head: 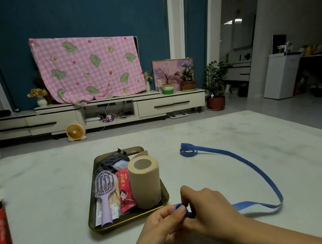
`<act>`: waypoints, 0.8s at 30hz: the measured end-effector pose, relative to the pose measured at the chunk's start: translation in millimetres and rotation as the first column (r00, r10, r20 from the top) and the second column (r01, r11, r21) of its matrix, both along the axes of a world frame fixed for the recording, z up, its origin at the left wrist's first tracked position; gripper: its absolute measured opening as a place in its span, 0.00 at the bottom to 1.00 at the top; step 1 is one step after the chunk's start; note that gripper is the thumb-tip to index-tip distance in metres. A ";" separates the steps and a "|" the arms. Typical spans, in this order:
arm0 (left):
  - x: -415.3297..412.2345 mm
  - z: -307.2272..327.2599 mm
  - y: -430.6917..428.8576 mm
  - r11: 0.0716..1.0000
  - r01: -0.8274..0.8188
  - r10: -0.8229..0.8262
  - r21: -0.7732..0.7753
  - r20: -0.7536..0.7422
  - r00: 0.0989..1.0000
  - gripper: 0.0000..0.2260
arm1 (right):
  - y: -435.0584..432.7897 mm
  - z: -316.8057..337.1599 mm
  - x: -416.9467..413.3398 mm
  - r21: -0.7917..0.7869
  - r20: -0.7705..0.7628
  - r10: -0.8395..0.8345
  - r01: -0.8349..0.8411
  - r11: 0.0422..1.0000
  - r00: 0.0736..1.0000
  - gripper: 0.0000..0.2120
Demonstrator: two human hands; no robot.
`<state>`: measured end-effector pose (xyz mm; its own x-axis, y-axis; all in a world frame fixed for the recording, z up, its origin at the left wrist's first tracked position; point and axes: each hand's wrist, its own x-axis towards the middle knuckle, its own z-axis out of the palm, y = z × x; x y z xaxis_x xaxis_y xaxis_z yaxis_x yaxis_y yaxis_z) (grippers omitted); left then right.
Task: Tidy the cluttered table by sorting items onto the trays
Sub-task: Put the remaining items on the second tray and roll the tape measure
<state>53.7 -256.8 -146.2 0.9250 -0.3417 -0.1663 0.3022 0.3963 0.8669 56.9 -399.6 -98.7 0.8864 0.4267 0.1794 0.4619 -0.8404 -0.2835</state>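
Left hand (164,222) and right hand (207,204) pinch the strap's (248,162) near end, seemingly rolled; its length loops right, then far-left; tray (126,224) just left.

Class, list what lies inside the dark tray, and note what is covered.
Inside the tray: an upright tan paper roll, a purple hairbrush, a red sachet, a black plastic piece, a pale packet. The wrappers under the brush are mostly covered and cannot be identified.

A single view, worn on the person's head, faces forward and slightly down across the pale tabletop (45,192). The tray (92,211) sits close beneath it, the TV cabinet (174,101) well off across the room.
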 end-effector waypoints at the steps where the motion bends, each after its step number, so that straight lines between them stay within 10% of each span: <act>1: -0.6 -0.1 -0.2 1.000 -0.004 0.004 -0.003 0.005 1.000 0.19 | -0.2 -2.2 -0.4 -0.047 0.053 0.024 -0.022 0.999 0.998 0.11; 9: -1.2 2.6 -1.7 0.998 -0.053 0.050 0.029 0.079 0.996 0.12 | 0.0 -6.3 3.8 -0.180 0.128 0.124 -0.100 0.979 0.984 0.11; 24: -9.8 14.0 5.0 0.989 0.068 -0.080 0.133 0.091 0.993 0.23 | -12.0 28.7 4.2 0.104 -0.414 0.312 -0.297 0.949 0.855 0.19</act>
